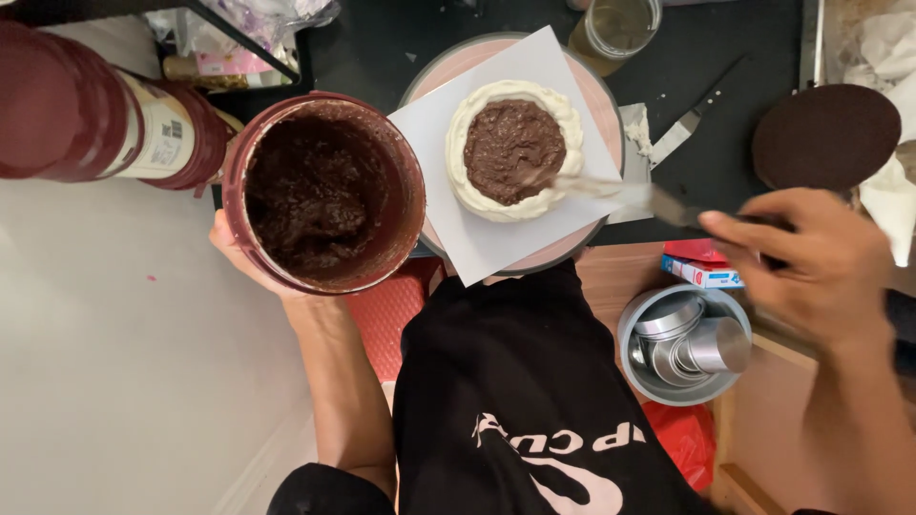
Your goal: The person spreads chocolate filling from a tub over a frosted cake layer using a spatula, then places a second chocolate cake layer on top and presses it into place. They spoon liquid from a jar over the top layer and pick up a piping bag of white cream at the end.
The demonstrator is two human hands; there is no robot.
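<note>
Held up close, left hand [250, 262] cups a maroon tub [324, 191] of chocolate filling. Right hand [811, 257], fingers curled, grips a blurred tool, probably a spatula [620, 195], its tip touching the white-ringed cake [515, 148].

Taking the cake [513, 148] as the landmark: its left is blocked by the dark tub [324, 191] held just beside it in the left hand [250, 256]. From the right, the spatula [620, 195] in the right hand [811, 257] crosses onto it. Behind it stands a glass [618, 29]. A palette knife [692, 124] and a brown disc [825, 136] lie to its right, with bare dark counter [382, 48] behind and left of it.
</note>
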